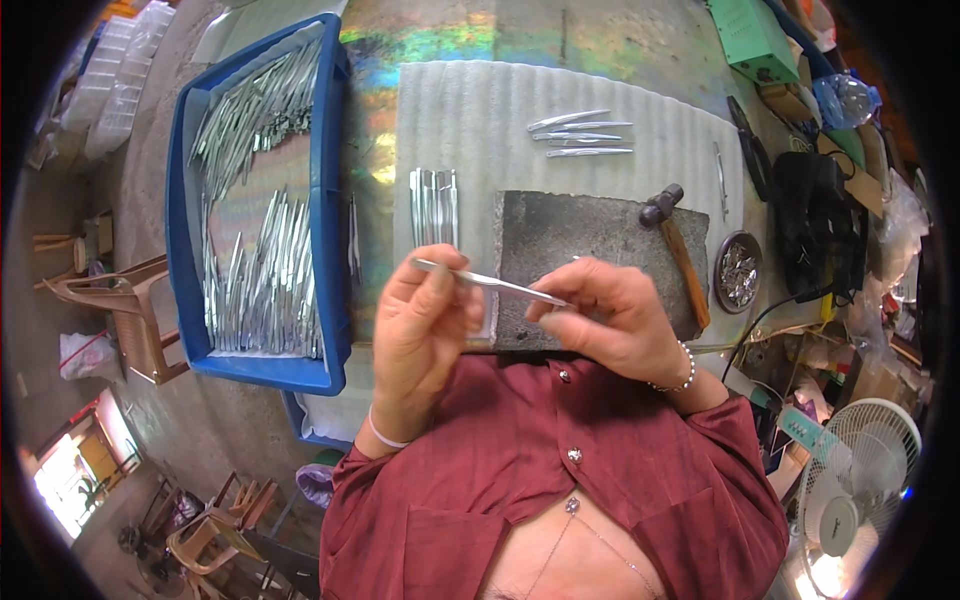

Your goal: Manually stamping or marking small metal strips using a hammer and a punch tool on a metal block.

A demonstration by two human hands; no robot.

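A slim, silvery pair of what look like metal tweezers (500, 285) is held over the near edge of a dark stone block (590, 230). My left hand (420, 320) pinches its left part between thumb and fingers. At the pointed right end, my right hand (610, 315) has thumb and fingers curled round the tip; the exact contact is partly hidden. Several similar pieces (433, 205) lie side by side just beyond my left hand. Further back, another small group of them (580, 135) rests on the white foam sheet (480, 110).
To the left, a blue tray (340, 200) holds many silvery pieces. A hammer (675, 240) lies across the block's right side. Right of it sit a round dish (737, 272) of small metal bits, a black bag (815, 220) and a fan (860, 470). A green box (755, 45) stands behind.
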